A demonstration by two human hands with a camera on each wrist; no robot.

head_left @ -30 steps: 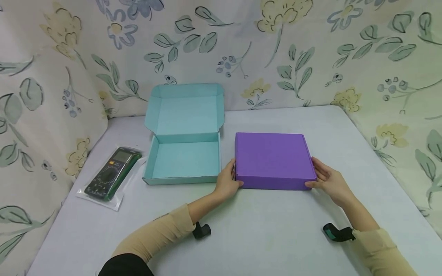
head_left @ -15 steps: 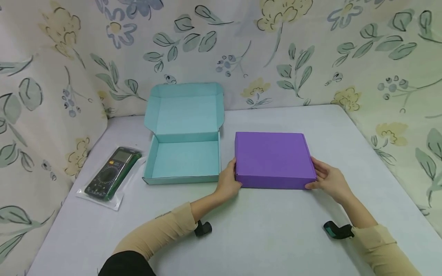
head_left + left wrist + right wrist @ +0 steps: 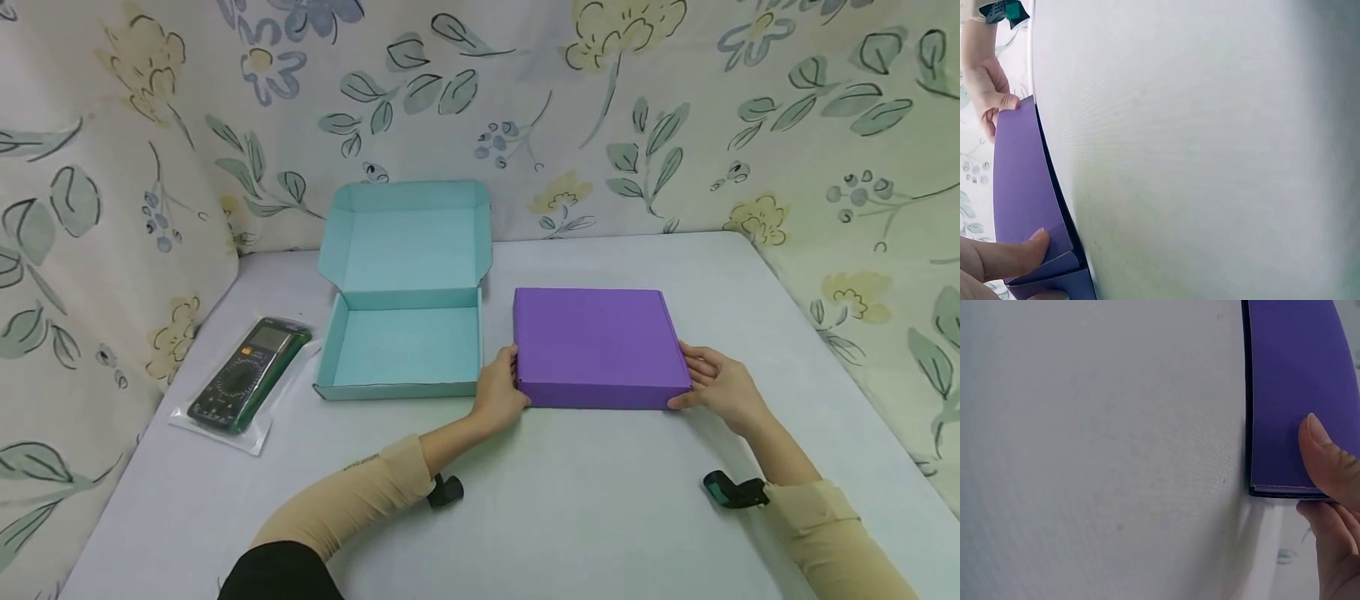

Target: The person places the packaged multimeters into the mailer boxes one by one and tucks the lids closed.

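A closed purple box (image 3: 596, 337) lies flat on the white table, right of the middle in the head view. My left hand (image 3: 501, 392) grips its near left corner, thumb (image 3: 1038, 247) on the front face and fingers along the left side. At the near right corner my right hand (image 3: 723, 392) holds the box the same way, its thumb (image 3: 1319, 444) pressed to the front face. Just left of my left hand stands a turquoise box (image 3: 405, 346) with its lid raised, nothing inside it.
A black and green multimeter (image 3: 247, 375) in a clear plastic bag lies left of the turquoise box. Floral cloth (image 3: 547, 108) hangs behind and beside the white table (image 3: 570, 508).
The head view has shifted slightly. Both hands keep their hold on the purple box, and the boxes and multimeter stay in place.
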